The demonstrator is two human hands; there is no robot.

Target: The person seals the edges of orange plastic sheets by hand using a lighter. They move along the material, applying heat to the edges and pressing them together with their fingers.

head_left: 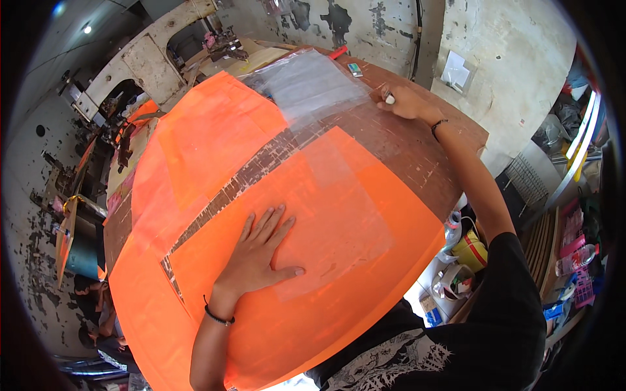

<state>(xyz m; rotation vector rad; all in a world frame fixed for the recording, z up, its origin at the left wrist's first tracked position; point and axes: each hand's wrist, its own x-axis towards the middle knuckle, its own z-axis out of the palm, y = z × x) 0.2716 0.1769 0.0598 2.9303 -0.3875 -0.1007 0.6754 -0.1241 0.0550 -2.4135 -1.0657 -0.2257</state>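
Observation:
My left hand (264,251) lies flat with fingers spread. It rests on a clear plastic sheet (349,225) that covers part of an orange fabric panel (411,221). At the far right of the table, my right hand (405,104) is closed around a small object with a white end (390,99); the rest of it is hidden by the fingers. Just left of that hand lies a stack of clear plastic sheets (310,81). More orange fabric (208,143) is spread to the left, across a strip of bare table.
The worn brown table (424,153) has scratched edges. A small green-and-white box (355,70) and a red object (338,52) lie at its far side. A yellow-and-red container (471,251) stands below on the right. Other people (98,313) are at the lower left.

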